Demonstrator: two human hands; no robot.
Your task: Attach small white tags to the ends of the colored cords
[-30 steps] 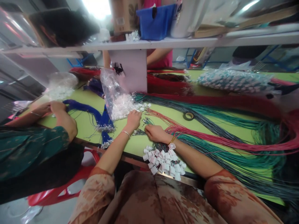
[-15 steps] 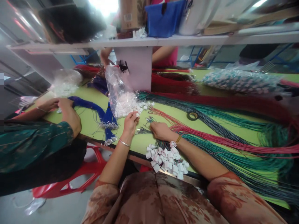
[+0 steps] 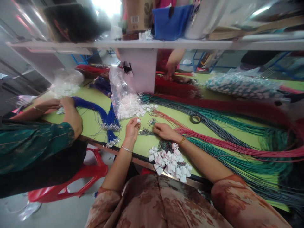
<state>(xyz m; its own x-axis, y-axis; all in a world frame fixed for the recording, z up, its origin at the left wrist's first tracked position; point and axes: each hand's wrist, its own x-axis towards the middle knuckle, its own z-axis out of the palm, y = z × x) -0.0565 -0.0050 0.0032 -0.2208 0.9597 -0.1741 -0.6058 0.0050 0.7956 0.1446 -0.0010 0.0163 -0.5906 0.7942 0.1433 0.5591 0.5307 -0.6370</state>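
My left hand [image 3: 132, 129] is closed in a pinch on a small white plastic connector housing [image 3: 138, 120], just in front of a loose pile of similar white housings [image 3: 129, 107]. To its right, my right hand [image 3: 163, 130] has curled fingers over the tips of thin wires. Metal-ended dark wires [image 3: 144, 131] reach out to the left of those fingers; what the fingertips pinch is too small to make out. Red wires [image 3: 209, 139] and green wires [image 3: 220, 161] stretch off to the right. By the near edge lies a heap of wired white housings [image 3: 169, 161].
A tape roll [image 3: 195, 118] rests on the green tabletop [image 3: 95, 123]. Blue wire bundles [image 3: 106, 118] lie at left, near a co-worker's hands [image 3: 67, 103]. Across the table, another person's hand [image 3: 169, 69] is over red wires. A shelf [image 3: 133, 44] with a blue bin [image 3: 171, 23] spans above.
My left hand has drawn slightly back from the pile, toward me, with the white housing. My right hand has hardly moved. Across the table, a person's hand has come down over the red wires.
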